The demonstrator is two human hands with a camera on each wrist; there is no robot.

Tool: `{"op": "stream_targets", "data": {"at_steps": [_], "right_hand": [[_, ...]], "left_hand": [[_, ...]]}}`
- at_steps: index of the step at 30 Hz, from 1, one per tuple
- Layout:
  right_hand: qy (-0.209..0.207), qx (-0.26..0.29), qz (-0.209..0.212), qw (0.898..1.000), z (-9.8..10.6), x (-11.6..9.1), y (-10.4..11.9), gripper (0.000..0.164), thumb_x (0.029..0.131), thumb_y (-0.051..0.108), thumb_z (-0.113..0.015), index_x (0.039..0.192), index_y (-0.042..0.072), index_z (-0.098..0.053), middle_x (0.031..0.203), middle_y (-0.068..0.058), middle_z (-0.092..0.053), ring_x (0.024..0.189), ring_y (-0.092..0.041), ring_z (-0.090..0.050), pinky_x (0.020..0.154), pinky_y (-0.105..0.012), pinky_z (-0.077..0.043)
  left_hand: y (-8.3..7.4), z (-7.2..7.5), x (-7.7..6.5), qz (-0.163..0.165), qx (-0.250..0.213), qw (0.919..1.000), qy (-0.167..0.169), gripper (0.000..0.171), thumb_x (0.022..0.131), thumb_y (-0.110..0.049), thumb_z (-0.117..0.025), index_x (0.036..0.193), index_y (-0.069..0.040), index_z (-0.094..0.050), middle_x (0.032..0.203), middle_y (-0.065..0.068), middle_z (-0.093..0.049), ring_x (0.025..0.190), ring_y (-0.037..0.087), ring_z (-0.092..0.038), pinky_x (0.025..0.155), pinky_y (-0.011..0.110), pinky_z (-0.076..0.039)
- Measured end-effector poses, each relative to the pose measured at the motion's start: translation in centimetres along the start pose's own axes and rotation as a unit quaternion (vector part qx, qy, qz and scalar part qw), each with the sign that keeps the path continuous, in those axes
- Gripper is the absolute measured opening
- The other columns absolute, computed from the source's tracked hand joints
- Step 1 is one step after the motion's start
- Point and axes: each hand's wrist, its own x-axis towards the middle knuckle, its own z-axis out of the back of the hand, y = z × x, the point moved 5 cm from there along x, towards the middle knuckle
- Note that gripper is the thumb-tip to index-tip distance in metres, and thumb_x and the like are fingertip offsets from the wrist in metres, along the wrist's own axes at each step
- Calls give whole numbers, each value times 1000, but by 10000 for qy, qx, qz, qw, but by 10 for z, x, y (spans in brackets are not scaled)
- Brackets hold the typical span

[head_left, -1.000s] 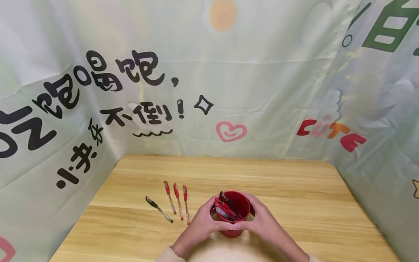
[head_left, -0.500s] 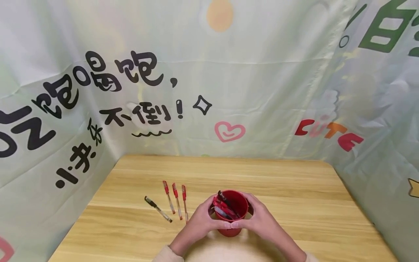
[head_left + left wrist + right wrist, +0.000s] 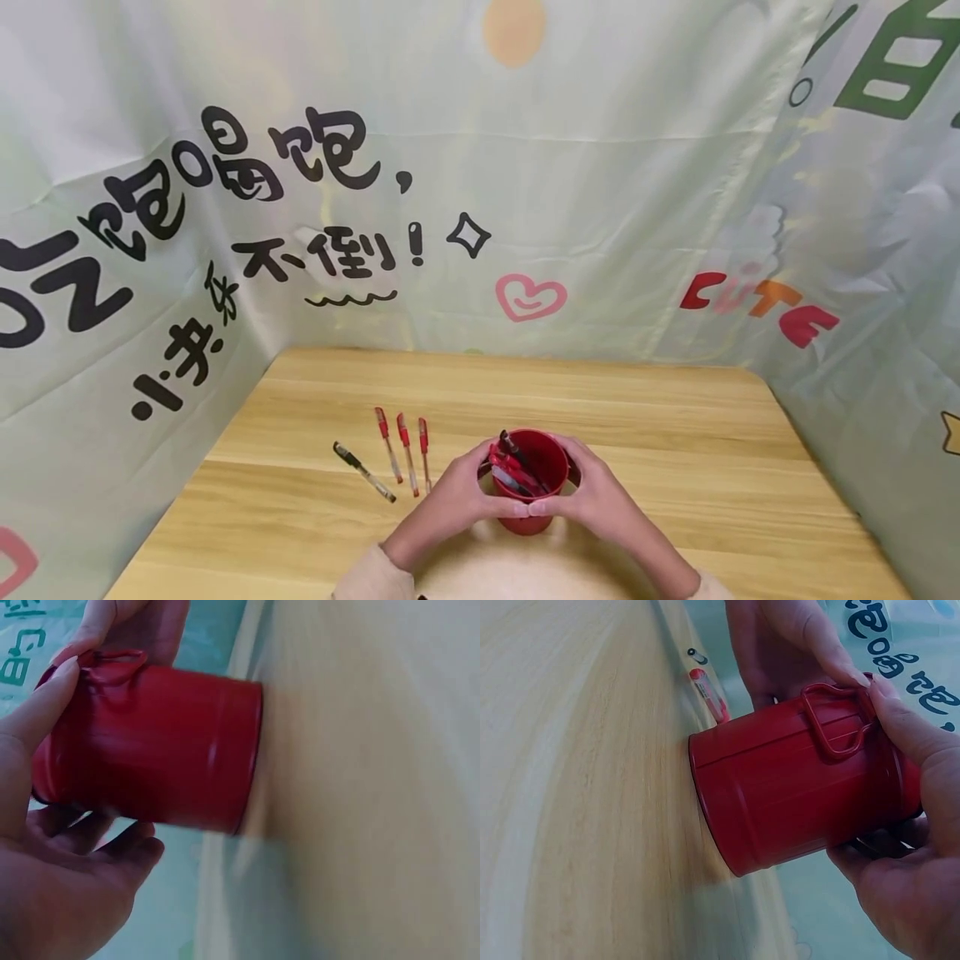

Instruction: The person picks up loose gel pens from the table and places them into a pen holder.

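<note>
A red metal pail (image 3: pixel 527 524) with a small wire handle (image 3: pixel 837 756) on its side stands upright, its base right at the wooden tabletop. Both hands hold it near the rim. My left hand (image 3: pixel 459 493) curls round its left side, and my right hand (image 3: pixel 592 490) round its right. The thumbs meet at the front of the rim, by the handle. Inside the pail lean several pens (image 3: pixel 516 471), red ones and a black one, tilted to the left. In the left wrist view, the left fingers (image 3: pixel 135 851) lie along the pail's side.
Left of the pail, three red-capped pens (image 3: pixel 406 450) lie side by side on the table (image 3: pixel 660 433). A black-capped pen (image 3: pixel 363 472) lies slanted further left. Printed cloth (image 3: pixel 622 208) hangs behind the table and along both sides.
The hands keep their grip on the pail. The head view shifts slightly, and the left hand now covers the near end of the rightmost red pen.
</note>
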Motion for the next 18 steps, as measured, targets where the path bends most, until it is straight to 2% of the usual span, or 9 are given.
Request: {"op": "stream_targets", "data": {"at_steps": [5,7,10,14,16,18], "right_hand": [[6,40,-14,10000,1,1,-1,88,71,34,-96,147,22,-52,142,-1,-61,134,-24,-58,110,-33,-53],[-10,75,-67,9999,1,1,-1,88,71,33,-97,146,21,-52,142,-1,-61,134,-24,-58,110,-31,-52],[-20,104,-99,9999,1,1,-1,89,70,32,-97,147,20,-52,142,-1,-61,134,-24,-59,110,-32,-53],[-29,117,-100,9999,2,0,1,90,70,32,-97,147,18,-52,142,-2,-61,134,-25,-58,110,-36,-53],[-31,121,-101,9999,2,0,2,91,70,31,-97,147,18,-52,142,-2,-61,134,-25,-58,110,-38,-53],[-35,169,-133,9998,2,0,2,92,69,31,-98,147,17,-52,142,-1,-61,134,-25,-58,110,-38,-53]], "left_hand": [[-7,16,-1,-297,1002,9942,244,80,79,-55,-87,148,-38,-52,148,-15,-59,144,17,-52,119,53,-44],[-7,25,-3,-263,1485,9881,304,85,80,-57,-84,152,-31,-50,153,-8,-56,145,22,-51,118,56,-44],[-6,39,-6,-132,2007,9790,345,84,84,-51,-82,155,-18,-49,157,5,-53,146,30,-50,118,58,-43],[-6,61,-11,-7,2443,9696,133,71,91,-36,-77,152,-9,-51,155,12,-55,142,36,-53,116,59,-45],[-6,73,-13,77,2586,9658,-147,65,93,-32,-76,149,-8,-54,151,13,-58,137,35,-58,113,57,-48],[-6,84,-15,207,2796,9586,-501,60,94,-30,-76,147,-7,-57,146,12,-62,131,34,-62,107,55,-53]]}}
